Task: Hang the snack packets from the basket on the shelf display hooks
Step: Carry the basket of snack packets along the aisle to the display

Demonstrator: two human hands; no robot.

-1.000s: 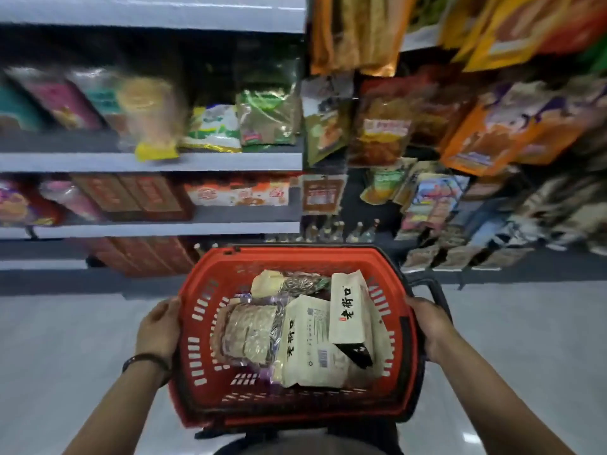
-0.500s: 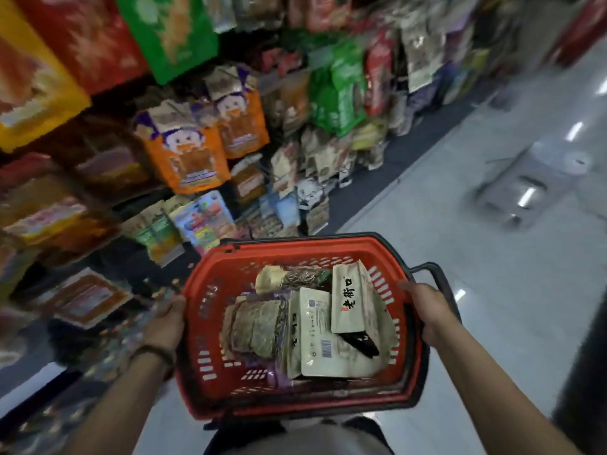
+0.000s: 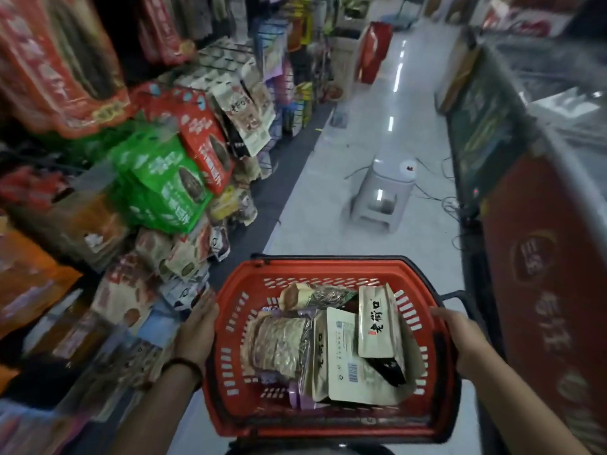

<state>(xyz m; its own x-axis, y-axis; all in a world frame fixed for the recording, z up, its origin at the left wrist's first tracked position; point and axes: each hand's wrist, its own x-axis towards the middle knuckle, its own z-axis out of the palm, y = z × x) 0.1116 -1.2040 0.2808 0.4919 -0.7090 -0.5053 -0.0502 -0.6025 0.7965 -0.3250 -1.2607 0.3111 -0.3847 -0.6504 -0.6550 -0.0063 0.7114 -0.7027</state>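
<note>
A person's left hand (image 3: 197, 330) presses flat against the left wall of a red plastic basket (image 3: 328, 267), fingers straight, with a dark bracelet (image 3: 182, 364) on the wrist. The right hand (image 3: 460, 336) grips the basket's right rim, thumb hooked over the edge; its fingers are hidden outside the wall.

The snack packets lie loose in the basket: a clear packet of brown pieces (image 3: 279, 343) on the left, a beige packet with a barcode (image 3: 341, 353) in the middle, and a beige packet with black characters (image 3: 376, 320) overlapping it at the right. A crinkled foil packet (image 3: 328, 295) lies at the far edge.

Left of the basket the shelf display is crowded with hanging goods – green bags (image 3: 161, 182) and red bags (image 3: 200, 136) among them. Farther along the aisle floor (image 3: 361, 126) stands a white plastic stool (image 3: 381, 192); a red-fronted chest freezer (image 3: 542, 290) runs along the right.
</note>
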